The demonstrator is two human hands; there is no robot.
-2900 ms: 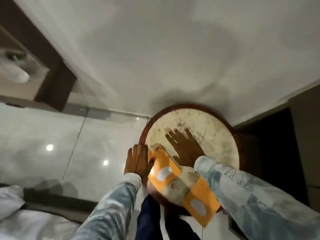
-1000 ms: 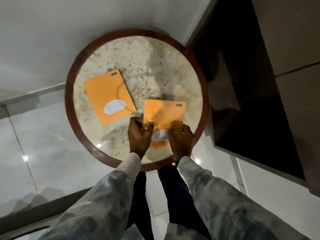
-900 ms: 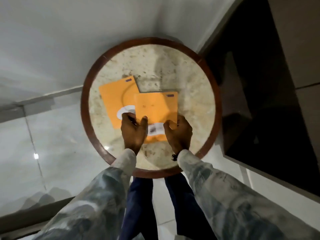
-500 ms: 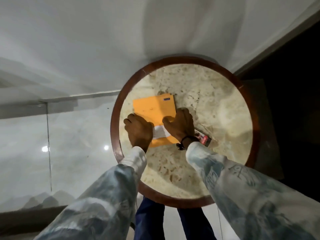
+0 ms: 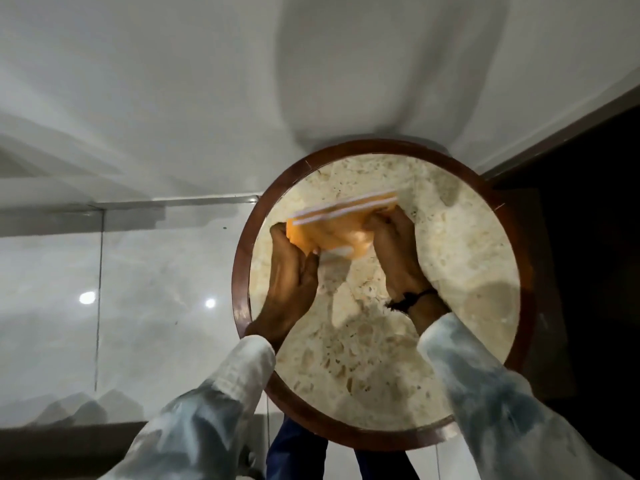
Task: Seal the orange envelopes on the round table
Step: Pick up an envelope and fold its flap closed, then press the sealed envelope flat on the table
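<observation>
Orange envelopes [image 5: 332,233], blurred, raised and tilted over the round bench [image 5: 467,258], far side. Left hand [image 5: 289,271] clamped on their left end, right hand [image 5: 394,251] on the right.

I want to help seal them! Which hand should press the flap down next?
Probably the right hand: it sits by the blurred orange paper envelopes' upper edge with the white strips. The left hand grips their lower corner, steadying them.
</observation>
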